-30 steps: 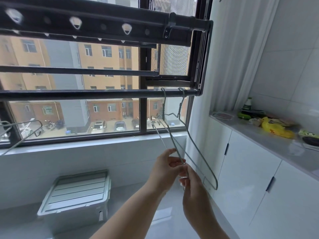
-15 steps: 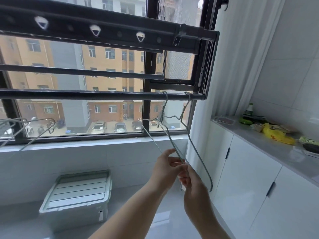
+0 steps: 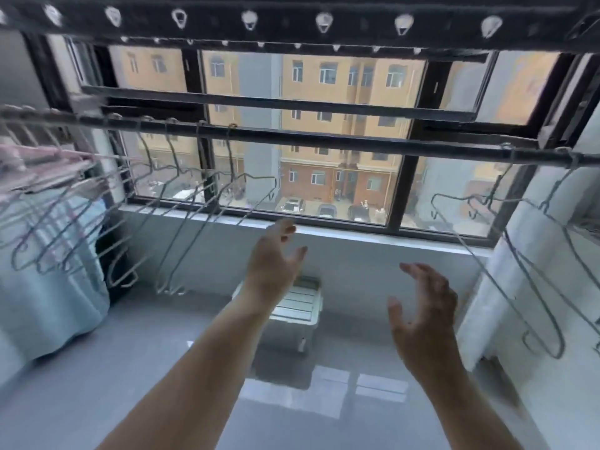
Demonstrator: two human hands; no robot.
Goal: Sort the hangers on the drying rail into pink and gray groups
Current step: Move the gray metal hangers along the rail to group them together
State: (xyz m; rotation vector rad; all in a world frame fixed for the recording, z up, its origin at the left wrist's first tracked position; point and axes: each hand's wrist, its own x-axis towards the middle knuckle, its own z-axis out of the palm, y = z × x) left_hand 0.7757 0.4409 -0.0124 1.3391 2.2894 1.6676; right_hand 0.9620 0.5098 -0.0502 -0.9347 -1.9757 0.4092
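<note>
Fingers of the left hand are loosely spread and slightly curled, holding nothing. The right hand is the same, its fingers apart and empty. Both hands hang below the middle of the rail, touching neither it nor any hanger. Pink hangers bunch at the rail's far left end, blurred. Just right of them a row of gray hangers hooks over the rail, tilted. Two more gray hangers hang at the rail's right end, well apart from the row. A bin sits on the floor below the rail's middle.
</note>
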